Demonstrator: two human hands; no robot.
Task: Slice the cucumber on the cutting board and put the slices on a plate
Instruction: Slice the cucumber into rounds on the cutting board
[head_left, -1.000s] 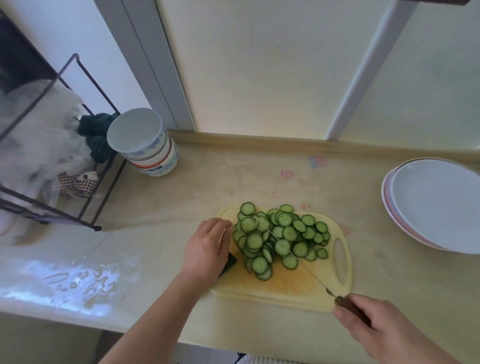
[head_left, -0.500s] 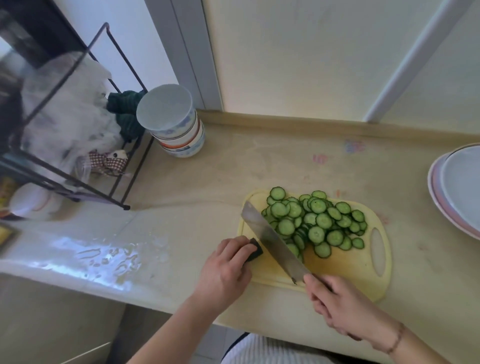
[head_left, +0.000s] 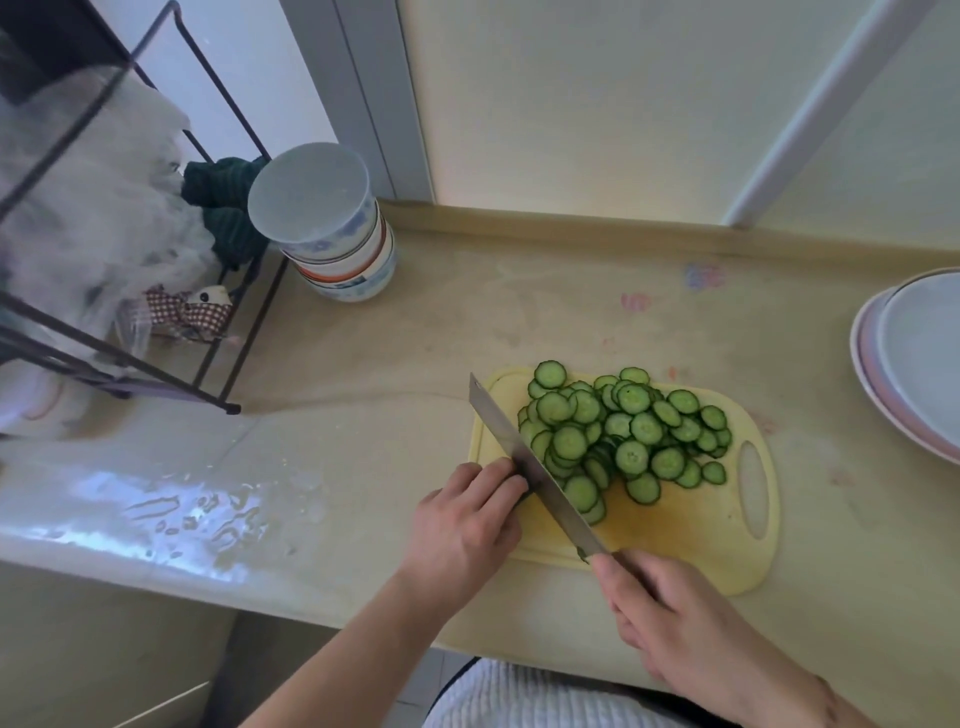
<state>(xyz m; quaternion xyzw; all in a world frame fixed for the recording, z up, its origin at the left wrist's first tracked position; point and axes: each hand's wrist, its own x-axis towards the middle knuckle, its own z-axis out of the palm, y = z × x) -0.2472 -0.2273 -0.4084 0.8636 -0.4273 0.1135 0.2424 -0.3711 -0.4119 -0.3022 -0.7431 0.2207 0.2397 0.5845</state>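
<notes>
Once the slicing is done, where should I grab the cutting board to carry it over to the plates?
Take the yellow cutting board by its oval handle slot at the right end, coming from the right. That end is bare; the cucumber slices pile toward the left and back. Probably keep it level, with a second hand under the left edge.

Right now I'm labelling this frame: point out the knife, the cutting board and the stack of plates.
knife (head_left: 524, 460), head view, middle of the flat blade.
cutting board (head_left: 691, 540), head view, bare yellow surface near the handle hole.
stack of plates (head_left: 924, 364), head view, inside of the top plate.
</notes>
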